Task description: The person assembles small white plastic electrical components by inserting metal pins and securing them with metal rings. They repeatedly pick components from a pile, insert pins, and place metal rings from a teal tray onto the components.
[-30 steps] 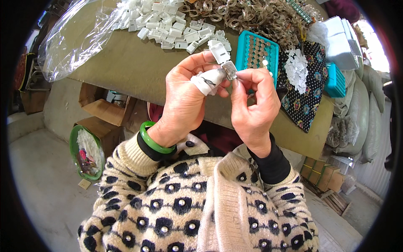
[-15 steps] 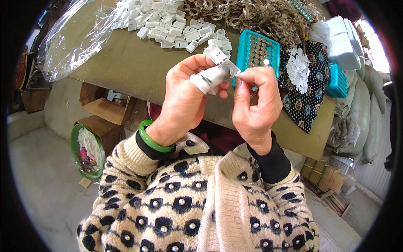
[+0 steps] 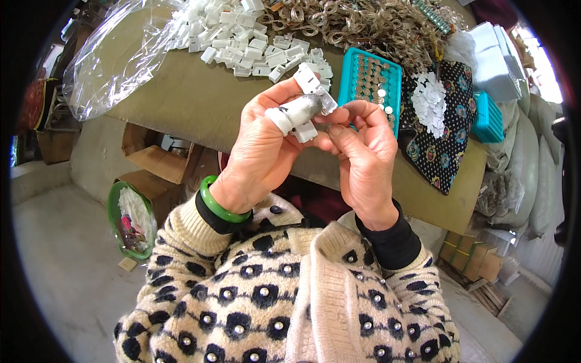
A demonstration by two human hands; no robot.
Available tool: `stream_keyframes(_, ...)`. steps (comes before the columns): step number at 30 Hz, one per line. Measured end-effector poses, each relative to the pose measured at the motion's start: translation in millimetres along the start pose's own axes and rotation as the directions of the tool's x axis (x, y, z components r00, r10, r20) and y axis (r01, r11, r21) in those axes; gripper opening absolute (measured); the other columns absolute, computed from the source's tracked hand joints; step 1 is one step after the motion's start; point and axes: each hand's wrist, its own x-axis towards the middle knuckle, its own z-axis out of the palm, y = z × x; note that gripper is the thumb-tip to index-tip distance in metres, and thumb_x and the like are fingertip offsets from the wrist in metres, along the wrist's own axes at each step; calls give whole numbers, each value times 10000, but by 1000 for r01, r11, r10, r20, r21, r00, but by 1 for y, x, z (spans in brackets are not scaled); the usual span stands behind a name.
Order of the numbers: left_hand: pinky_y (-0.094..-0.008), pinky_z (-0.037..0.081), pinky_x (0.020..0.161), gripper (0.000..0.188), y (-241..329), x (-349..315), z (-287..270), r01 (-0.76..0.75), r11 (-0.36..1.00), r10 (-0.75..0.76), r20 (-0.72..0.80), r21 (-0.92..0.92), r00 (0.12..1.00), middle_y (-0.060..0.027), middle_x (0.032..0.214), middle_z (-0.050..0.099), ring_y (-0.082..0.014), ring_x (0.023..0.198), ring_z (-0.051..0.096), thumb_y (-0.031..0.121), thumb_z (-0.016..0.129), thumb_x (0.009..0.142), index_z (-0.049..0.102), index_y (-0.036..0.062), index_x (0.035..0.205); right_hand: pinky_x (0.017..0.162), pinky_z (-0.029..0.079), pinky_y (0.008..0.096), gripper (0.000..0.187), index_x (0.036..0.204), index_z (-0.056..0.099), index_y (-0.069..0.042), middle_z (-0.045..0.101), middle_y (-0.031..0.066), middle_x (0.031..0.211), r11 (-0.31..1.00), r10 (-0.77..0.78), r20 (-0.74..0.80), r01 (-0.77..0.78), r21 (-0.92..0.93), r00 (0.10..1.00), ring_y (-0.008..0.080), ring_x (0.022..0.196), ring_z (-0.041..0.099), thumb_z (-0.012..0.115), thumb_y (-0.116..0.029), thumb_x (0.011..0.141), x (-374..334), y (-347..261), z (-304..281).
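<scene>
One case (image 3: 328, 104) (axis diagonal); lid (image 3: 306, 78) upper left

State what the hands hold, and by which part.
The left hand holds an open white case near its hinge, under the wrapped thumb; right hand: unclear.

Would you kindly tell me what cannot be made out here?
Head view:
Inside of the small white hinged plastic case: partly hidden by the smudged white wrap on the left hand.
What, if anything, the right hand pinches: hidden by its own fingers.
Far end of the coiled brownish wire pile: cut off by the top edge.
Contents of the open brown cardboard box: too small and shadowed.
</scene>
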Motion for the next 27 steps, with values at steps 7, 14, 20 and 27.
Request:
stream_keyframes(7, -291, 590, 702, 239, -7, -2, -2, -10, 999, 12, -42, 42, 999, -104, 979, 706, -151, 808, 680, 10, 632, 927, 642, -28, 1163, 863, 549, 318, 252, 1134, 549, 54, 643, 104, 1032, 998, -12, 145, 20, -56, 989, 168, 912, 651, 594, -104, 943, 2, -17, -7)
stream_keyframes(14, -220, 512, 734, 197, -17, -11, 5, -254, 898, 251, 56, 360, 966, 22, 888, 633, -58, 811, 620, -15, 709, 883, 706, 1, 1080, 787, 525, 257, 161, 1094, 568, 4, 654, 65, 995, 947, -44, 115, 78, -311, 992, 104, 867, 627, 590, -65, 950, 3, -18, -1)
stream_keyframes(20, -216, 443, 650, 125, -28, -16, 8, -329, 774, 345, 75, 541, 936, 29, 815, 575, -47, 725, 500, 15, 747, 858, 721, 17, 980, 674, 466, 231, 188, 984, 603, -24, 642, 44, 951, 985, 42, -6, -42, -169, 999, 73, 778, 562, 471, 14, 857, -2, -18, 5)
stream_keyframes(27, -222, 515, 680, 148, -27, -19, 6, -186, 887, 196, 20, 422, 980, 13, 809, 612, -92, 753, 616, -1, 723, 874, 710, -1, 1021, 729, 488, 238, 247, 1016, 595, -10, 630, 55, 981, 969, 163, 42, -152, -194, 986, 102, 812, 578, 452, -12, 814, -8, -28, 1)
